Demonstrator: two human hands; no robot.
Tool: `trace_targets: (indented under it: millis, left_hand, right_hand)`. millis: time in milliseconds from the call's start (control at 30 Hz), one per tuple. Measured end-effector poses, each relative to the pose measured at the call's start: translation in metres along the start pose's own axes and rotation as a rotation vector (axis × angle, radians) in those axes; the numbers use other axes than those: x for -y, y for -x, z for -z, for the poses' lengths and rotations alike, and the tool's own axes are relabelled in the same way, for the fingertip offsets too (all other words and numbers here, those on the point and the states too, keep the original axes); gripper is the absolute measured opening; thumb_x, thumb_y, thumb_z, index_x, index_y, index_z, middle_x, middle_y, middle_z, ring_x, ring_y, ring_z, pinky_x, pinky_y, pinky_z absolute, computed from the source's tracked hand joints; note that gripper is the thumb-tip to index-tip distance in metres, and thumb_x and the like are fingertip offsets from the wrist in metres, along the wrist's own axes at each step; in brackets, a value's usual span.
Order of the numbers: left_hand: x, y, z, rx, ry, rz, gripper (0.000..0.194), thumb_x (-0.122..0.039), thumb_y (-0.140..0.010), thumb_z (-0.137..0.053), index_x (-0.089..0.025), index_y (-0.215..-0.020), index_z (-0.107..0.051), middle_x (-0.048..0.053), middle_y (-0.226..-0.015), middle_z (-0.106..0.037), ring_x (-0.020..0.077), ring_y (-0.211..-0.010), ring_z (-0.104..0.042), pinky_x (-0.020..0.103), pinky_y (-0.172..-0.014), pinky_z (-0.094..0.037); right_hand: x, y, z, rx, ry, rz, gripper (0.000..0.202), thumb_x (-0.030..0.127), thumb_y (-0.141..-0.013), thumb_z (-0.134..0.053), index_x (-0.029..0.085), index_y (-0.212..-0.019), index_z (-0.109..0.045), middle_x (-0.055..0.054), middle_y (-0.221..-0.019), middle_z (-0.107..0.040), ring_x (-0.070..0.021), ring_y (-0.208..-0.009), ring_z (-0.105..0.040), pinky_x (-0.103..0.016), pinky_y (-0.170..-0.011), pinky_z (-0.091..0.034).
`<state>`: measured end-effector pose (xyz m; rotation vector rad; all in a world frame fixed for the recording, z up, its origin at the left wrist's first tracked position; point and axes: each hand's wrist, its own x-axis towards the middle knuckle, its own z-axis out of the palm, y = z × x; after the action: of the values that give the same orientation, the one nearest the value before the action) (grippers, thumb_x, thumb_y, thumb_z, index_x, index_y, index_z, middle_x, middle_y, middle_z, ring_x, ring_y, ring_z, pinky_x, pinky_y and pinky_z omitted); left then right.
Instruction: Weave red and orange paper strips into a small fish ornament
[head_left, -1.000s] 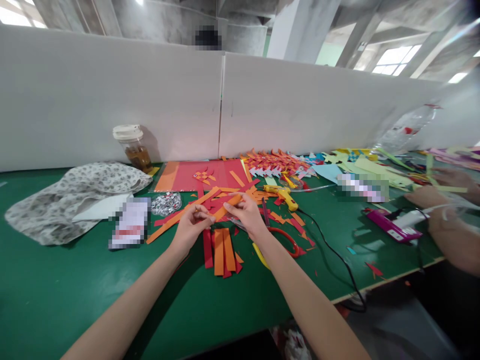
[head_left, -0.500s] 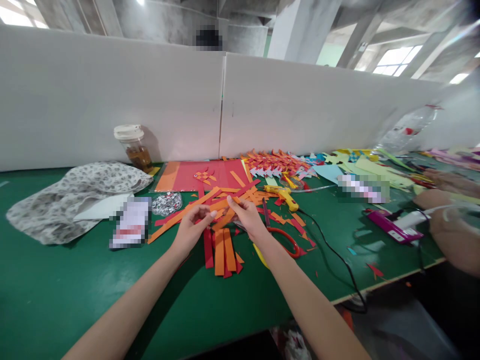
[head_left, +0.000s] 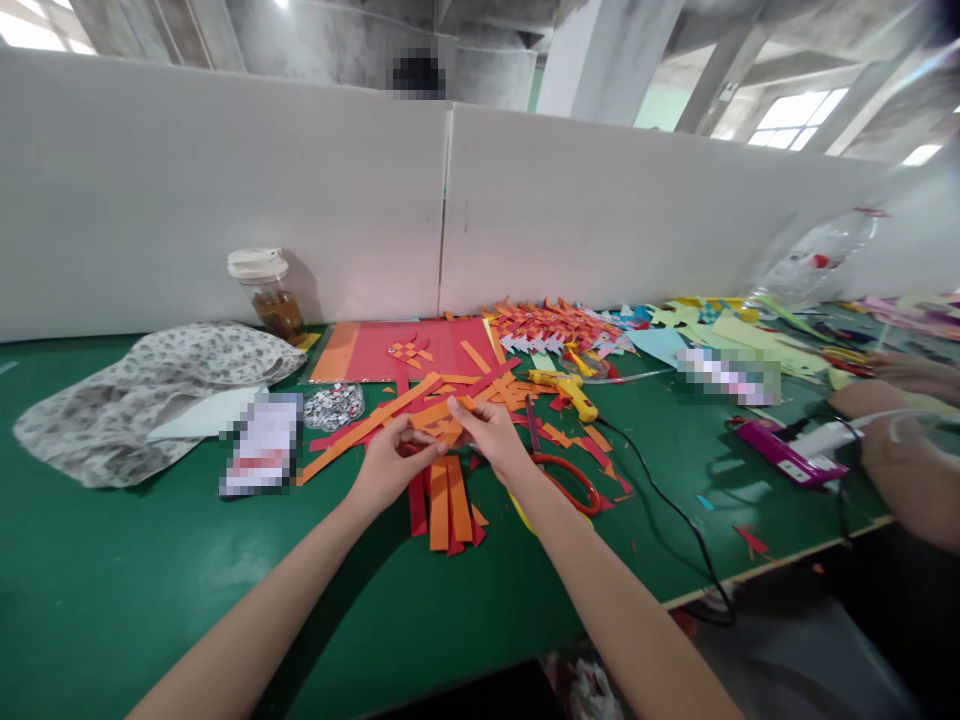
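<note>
Between my two hands is an orange paper strip (head_left: 448,428), folded or crossed over itself. My left hand (head_left: 396,458) pinches it from the left, and my right hand (head_left: 491,432) grips it from the right, thumb on top. The fingers partly hide the piece. Below my hands, several orange strips (head_left: 448,505) and a red strip (head_left: 417,505) lie fanned toward me. Behind them, more long orange and red strips are strewn in a loose pile. Just right of my right hand lie red-handled scissors (head_left: 574,482), with a yellow curved handle (head_left: 523,512) partly under my wrist.
A yellow glue gun (head_left: 564,390) with a black cord lies to the right. Behind are a small woven paper fish (head_left: 409,351), many finished fish (head_left: 551,325) and red sheets (head_left: 439,350). At left are a drink cup (head_left: 268,295) and patterned cloth (head_left: 150,400). A co-worker's arm (head_left: 904,470) reaches in at right.
My left hand has shifted slightly right, closer to my right hand. The orange piece between them has turned and now shows less below the fingers.
</note>
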<state>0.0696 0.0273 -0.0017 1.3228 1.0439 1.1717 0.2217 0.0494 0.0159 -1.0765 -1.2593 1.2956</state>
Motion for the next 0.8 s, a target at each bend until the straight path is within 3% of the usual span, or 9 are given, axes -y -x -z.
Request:
trace_targets:
  millis: [67,200,333,500,800]
  left_hand:
    - [-0.002,0.001,-0.001,-0.009,0.033,0.015,0.04,-0.032,-0.062,-0.074,-0.021,-0.071,-0.036,-0.001,-0.069,-0.065,0.0141,-0.068,-0.062,0.025,-0.064,-0.046]
    - [-0.006,0.001,0.001,-0.022,0.098,-0.016,0.032,-0.031,-0.064,-0.073,-0.019,-0.082,-0.049,-0.003,-0.068,-0.063,0.0131,-0.066,-0.062,0.023,-0.063,-0.046]
    - [-0.011,0.001,0.003,-0.041,0.138,0.001,0.031,-0.027,-0.063,-0.074,-0.019,-0.084,-0.053,-0.005,-0.064,-0.06,0.0099,-0.063,-0.059,0.02,-0.06,-0.044]
    - [-0.017,0.002,0.001,-0.058,0.156,0.038,0.032,-0.027,-0.06,-0.075,-0.018,-0.082,-0.053,-0.007,-0.061,-0.056,0.0084,-0.058,-0.056,0.019,-0.056,-0.041]
    - [-0.016,0.002,0.002,-0.077,0.134,0.054,0.032,-0.027,-0.06,-0.075,-0.018,-0.083,-0.054,-0.006,-0.062,-0.055,0.0095,-0.059,-0.056,0.02,-0.055,-0.041]
  right_hand:
    - [0.001,0.001,-0.001,0.007,-0.022,0.004,0.042,0.059,-0.064,-0.065,0.017,-0.068,-0.064,0.001,-0.059,-0.06,-0.011,-0.048,-0.054,-0.026,-0.051,-0.049]
    - [0.006,0.003,-0.002,0.041,-0.037,-0.003,0.035,0.046,-0.057,-0.075,0.018,-0.073,-0.062,0.003,-0.063,-0.062,-0.011,-0.052,-0.057,-0.025,-0.052,-0.049]
    - [0.007,0.003,-0.001,0.053,-0.08,-0.017,0.05,0.03,-0.045,-0.082,0.019,-0.088,-0.058,0.003,-0.068,-0.065,-0.0144,-0.063,-0.063,-0.027,-0.058,-0.054]
    - [0.004,0.001,0.0,0.023,-0.095,-0.024,0.045,0.029,-0.052,-0.079,0.019,-0.089,-0.055,0.004,-0.061,-0.064,-0.0119,-0.054,-0.062,-0.028,-0.059,-0.054]
    - [0.003,0.003,0.0,0.02,-0.086,-0.023,0.046,0.03,-0.054,-0.078,0.019,-0.092,-0.054,0.005,-0.061,-0.064,-0.0121,-0.055,-0.062,-0.029,-0.061,-0.054]
